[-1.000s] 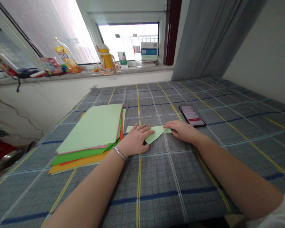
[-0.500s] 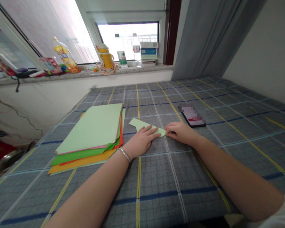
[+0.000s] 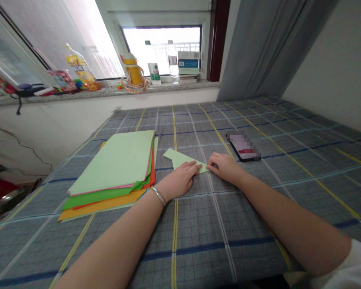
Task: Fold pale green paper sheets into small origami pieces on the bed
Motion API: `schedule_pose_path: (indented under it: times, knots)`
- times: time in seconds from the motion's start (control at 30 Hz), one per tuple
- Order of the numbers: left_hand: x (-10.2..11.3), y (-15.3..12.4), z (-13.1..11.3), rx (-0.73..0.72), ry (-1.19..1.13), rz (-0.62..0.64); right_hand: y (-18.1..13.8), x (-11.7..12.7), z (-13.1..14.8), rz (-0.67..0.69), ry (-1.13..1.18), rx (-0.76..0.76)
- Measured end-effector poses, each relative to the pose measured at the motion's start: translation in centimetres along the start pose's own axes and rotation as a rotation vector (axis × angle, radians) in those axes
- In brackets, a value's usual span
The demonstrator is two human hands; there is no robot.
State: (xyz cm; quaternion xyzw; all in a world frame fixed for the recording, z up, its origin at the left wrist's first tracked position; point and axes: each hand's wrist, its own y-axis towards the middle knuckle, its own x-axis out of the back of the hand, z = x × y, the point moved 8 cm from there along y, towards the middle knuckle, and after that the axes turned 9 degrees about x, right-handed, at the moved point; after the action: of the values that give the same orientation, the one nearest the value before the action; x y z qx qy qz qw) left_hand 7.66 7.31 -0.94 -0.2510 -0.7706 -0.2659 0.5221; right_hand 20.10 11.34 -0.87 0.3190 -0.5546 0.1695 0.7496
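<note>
A folded piece of light green paper (image 3: 178, 158) lies on the plaid cloth in the middle of the view, with a narrow end at the left and a point at the right. My left hand (image 3: 180, 178) rests on its lower edge, fingers stretched out and pressing it flat. At the pointed right end, my right hand (image 3: 224, 166) has its thumb and fingers pinched together on the paper's tip. To the left is a stack of coloured paper (image 3: 117, 160), light green on top, with pink, green, red and orange sheets below.
A phone (image 3: 243, 147) lies on the plaid cloth (image 3: 198, 241) to the right, beyond my right hand. Along the windowsill (image 3: 180, 87) stand a yellow drinking bottle (image 3: 134, 74), an orange drink bottle (image 3: 82, 68), a clear bottle (image 3: 173, 64) and stacked boxes (image 3: 188, 64).
My right hand has shifted slightly left along the paper's pointed end. My left fingers have drawn back a little, uncovering more of the paper.
</note>
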Motion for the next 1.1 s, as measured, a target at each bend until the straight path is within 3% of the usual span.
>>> schedule_pose_path:
  times: [0.4,0.9,1.1]
  knots:
    - [0.3,-0.1,-1.9,-0.102,0.164,-0.042,0.0,-0.8,-1.6,-0.142,0.007,-0.001]
    - [0.5,0.3,-2.5,-0.053,0.292,-0.045,-0.6,-0.6,-2.7,-0.092,0.093,-0.100]
    - [0.6,0.5,-2.8,-0.054,0.300,-0.050,-0.7,-1.7,-2.5,0.072,0.073,-0.256]
